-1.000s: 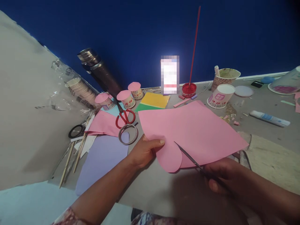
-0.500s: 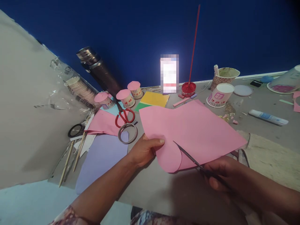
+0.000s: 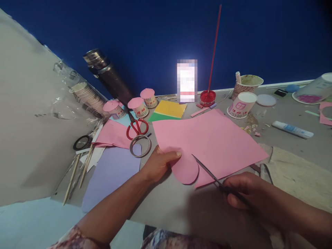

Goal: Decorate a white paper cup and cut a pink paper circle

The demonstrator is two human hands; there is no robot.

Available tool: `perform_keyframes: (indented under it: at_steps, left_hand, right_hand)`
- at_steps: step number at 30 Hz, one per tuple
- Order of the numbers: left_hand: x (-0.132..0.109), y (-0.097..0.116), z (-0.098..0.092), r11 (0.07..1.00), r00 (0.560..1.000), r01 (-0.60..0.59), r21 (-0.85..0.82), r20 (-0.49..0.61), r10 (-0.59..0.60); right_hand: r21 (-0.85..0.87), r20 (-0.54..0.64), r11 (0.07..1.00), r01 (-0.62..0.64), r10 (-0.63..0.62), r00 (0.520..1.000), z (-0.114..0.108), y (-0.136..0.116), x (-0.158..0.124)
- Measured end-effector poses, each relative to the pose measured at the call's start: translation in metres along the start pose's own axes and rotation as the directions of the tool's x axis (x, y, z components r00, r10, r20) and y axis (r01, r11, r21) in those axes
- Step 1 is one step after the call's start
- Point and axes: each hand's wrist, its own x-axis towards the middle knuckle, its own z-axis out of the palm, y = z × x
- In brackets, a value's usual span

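A large sheet of pink paper (image 3: 215, 141) is held above the grey table, with a rounded lobe partly cut from its near edge. My left hand (image 3: 159, 164) pinches the sheet beside that lobe, thumb on top and fingers underneath. In my right hand (image 3: 245, 190) are dark scissors (image 3: 207, 169), their blades reaching up and left into the cut. The handles are mostly hidden by my fingers. Left of my left hand lie a ring of tape (image 3: 140, 145) and a second pair of scissors with red handles (image 3: 137, 129).
Purple paper (image 3: 111, 176) lies at left near wooden sticks (image 3: 71, 180). Behind stand small cups with pink roofs (image 3: 138, 107), a black flask (image 3: 109, 76) and a lit phone (image 3: 187, 81). A decorated cup (image 3: 242, 104), a glue tube (image 3: 292, 129) and beige cloth (image 3: 298, 173) are at right.
The gap along the curved cut has widened, and the lobe now stands apart from the sheet's lower corner. Both hands keep nearly the same place, the view having shifted slightly.
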Motion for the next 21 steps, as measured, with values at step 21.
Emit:
perform_keyframes:
  at_steps: [21]
  left_hand:
    - [0.001,-0.002,-0.007,0.984,0.981,0.170,-0.060,0.101,-0.163]
  right_hand:
    - [0.032,0.004,0.998,0.046,-0.047,0.999,-0.011,0.022,0.003]
